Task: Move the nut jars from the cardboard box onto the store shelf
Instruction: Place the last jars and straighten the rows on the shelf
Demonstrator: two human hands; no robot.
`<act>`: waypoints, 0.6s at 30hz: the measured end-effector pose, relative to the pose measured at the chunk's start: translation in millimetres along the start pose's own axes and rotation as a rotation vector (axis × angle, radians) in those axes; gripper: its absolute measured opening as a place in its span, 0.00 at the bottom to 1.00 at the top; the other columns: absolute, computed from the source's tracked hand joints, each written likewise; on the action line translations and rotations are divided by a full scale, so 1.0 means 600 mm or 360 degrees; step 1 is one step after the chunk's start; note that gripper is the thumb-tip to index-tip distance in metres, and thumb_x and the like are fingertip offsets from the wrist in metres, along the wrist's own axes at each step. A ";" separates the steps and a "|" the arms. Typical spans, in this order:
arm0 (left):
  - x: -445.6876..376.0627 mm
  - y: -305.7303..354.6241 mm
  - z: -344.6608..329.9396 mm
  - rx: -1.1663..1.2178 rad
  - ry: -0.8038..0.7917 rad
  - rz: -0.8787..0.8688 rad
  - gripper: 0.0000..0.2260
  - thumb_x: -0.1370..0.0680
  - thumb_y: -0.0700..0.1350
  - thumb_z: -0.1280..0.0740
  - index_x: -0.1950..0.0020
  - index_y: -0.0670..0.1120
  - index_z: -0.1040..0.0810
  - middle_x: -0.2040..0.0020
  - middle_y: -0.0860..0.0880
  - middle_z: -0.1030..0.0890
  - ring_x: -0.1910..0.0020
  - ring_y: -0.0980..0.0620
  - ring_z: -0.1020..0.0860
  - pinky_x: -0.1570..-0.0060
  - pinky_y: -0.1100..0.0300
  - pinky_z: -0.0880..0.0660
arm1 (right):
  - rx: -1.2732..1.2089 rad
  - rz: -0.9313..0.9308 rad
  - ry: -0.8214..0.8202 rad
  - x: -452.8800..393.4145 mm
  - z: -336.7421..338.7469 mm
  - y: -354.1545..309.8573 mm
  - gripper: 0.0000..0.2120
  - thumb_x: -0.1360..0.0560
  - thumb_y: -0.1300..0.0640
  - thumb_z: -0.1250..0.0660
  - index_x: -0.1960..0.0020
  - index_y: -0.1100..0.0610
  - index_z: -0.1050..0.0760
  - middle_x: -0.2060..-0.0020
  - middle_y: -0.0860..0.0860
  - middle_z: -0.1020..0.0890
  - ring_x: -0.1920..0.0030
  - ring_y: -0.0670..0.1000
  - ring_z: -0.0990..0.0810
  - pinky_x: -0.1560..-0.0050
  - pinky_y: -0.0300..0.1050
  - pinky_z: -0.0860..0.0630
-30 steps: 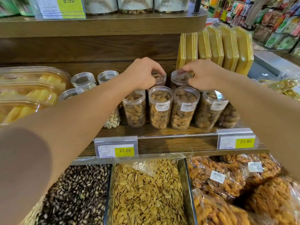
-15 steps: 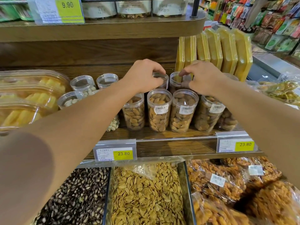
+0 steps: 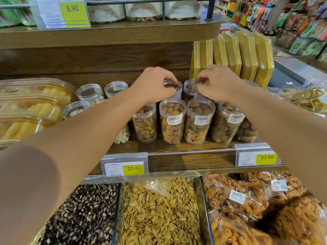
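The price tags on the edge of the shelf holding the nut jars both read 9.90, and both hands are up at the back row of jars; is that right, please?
Not quite. The head view shows both price tags on that shelf edge reading 23.80; 9.90 is on the shelf above. The left hand and right hand are indeed at the back-row jars.

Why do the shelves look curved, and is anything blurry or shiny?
Head view: the wide lens bows the top shelf and stretches the forearms at the edges; the left hand and right hand on the back jars are slightly soft; glare streaks the clear trays and snack bags; the aisle behind is blurred.
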State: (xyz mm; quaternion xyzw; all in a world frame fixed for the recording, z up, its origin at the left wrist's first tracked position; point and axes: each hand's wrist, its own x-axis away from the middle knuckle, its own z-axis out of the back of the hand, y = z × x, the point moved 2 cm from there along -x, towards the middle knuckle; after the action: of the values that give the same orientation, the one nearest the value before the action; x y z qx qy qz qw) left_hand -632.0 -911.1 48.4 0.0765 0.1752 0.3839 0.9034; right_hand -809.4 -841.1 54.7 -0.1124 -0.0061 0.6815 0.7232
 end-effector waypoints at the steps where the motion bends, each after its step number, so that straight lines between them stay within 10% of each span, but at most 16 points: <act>1: 0.000 0.000 -0.002 -0.0036 -0.0008 0.0001 0.15 0.24 0.50 0.31 0.37 0.54 0.21 0.36 0.51 0.22 0.37 0.51 0.26 0.39 0.56 0.31 | -0.0057 0.0012 -0.0011 0.001 0.003 0.001 0.15 0.20 0.51 0.39 0.36 0.51 0.24 0.38 0.53 0.24 0.40 0.54 0.26 0.44 0.44 0.30; 5: 0.000 -0.001 -0.002 -0.0104 -0.0045 -0.0041 0.15 0.22 0.47 0.32 0.36 0.54 0.21 0.34 0.51 0.23 0.35 0.50 0.27 0.37 0.55 0.31 | -0.0050 -0.0002 -0.0162 0.008 0.007 0.010 0.25 0.23 0.66 0.39 0.30 0.48 0.29 0.28 0.53 0.31 0.35 0.56 0.27 0.40 0.48 0.29; 10: 0.007 -0.002 -0.003 -0.0084 -0.0049 -0.0048 0.16 0.22 0.43 0.34 0.34 0.54 0.22 0.34 0.53 0.23 0.34 0.52 0.27 0.37 0.59 0.33 | -0.0046 0.0032 -0.0050 0.002 -0.003 0.013 0.19 0.24 0.49 0.30 0.34 0.49 0.25 0.38 0.53 0.26 0.39 0.54 0.27 0.43 0.46 0.32; 18: 0.012 0.001 -0.006 -0.0029 -0.0007 0.0006 0.16 0.21 0.43 0.34 0.34 0.54 0.22 0.34 0.53 0.23 0.35 0.52 0.26 0.37 0.59 0.32 | -0.0024 0.0036 0.0007 0.003 -0.007 0.015 0.19 0.24 0.50 0.31 0.34 0.49 0.25 0.35 0.53 0.26 0.35 0.56 0.28 0.36 0.51 0.31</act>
State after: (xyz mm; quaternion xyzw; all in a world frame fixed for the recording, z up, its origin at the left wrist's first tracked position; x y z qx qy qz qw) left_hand -629.2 -905.3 43.6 0.0695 0.1695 0.3869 0.9037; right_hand -817.5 -839.7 48.9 -0.1194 -0.0085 0.6892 0.7146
